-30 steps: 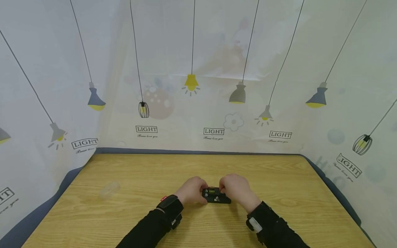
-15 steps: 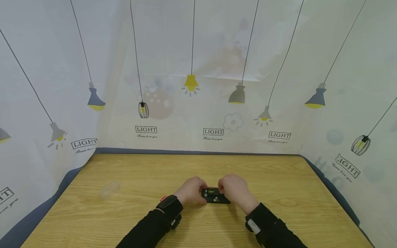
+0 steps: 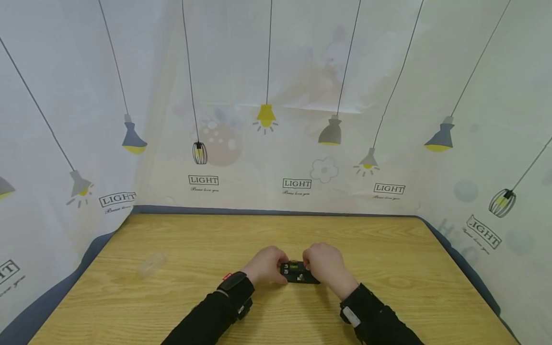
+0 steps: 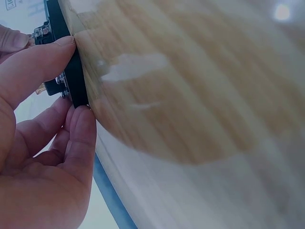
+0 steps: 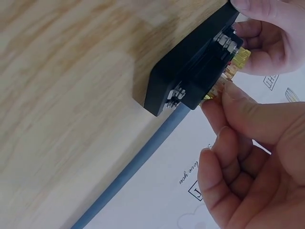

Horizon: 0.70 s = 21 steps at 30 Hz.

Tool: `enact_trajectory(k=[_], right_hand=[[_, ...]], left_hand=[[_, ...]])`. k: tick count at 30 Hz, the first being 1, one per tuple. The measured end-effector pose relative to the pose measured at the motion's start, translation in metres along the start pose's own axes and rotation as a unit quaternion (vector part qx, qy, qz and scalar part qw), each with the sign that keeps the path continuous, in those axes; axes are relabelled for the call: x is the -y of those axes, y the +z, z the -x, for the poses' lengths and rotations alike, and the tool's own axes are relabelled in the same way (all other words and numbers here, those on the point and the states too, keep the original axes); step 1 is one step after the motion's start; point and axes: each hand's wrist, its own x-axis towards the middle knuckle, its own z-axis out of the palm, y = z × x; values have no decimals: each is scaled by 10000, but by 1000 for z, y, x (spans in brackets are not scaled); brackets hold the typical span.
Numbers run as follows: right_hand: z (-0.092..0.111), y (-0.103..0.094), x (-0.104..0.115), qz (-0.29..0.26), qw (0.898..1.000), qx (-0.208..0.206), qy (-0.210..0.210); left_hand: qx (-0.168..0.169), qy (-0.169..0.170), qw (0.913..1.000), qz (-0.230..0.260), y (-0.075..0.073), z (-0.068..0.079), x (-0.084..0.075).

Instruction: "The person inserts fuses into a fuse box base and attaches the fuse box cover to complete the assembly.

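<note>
A black fuse block (image 3: 302,277) with silver terminal bolts rests on the table, at the middle of the head view. My left hand (image 3: 265,266) grips its left end, with the thumb (image 4: 62,45) on the near side and fingers around the far side. My right hand (image 3: 327,266) pinches a small translucent amber fuse (image 5: 217,90) on the block's upper face, between thumb and index finger. Another yellow fuse (image 5: 242,57) shows closer to the left hand. The right fingertips partly cover the pinched piece.
A clear plastic cover (image 3: 152,264) lies on the wooden table (image 3: 194,316) to the left of the hands. Behind the table's dark edge hangs a pale curtain (image 3: 241,191) printed with lamps.
The right hand has shifted very slightly left over the block. The left hand keeps its grip, and the block stays nearly in place.
</note>
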Motion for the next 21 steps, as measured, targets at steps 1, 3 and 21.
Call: enact_trajectory(k=[1,3,21], right_hand=[[0,1,0,3,10000,-4,5],[0,1,-1,-5,10000,-12,17],[6,-1,-3,-460,9989,-65,64]], left_hand=[[-2,18,10000,12,0,0,0],[7,31,10000,20,-1,0,-1],[30,-37,10000,-1,1,-1,1]])
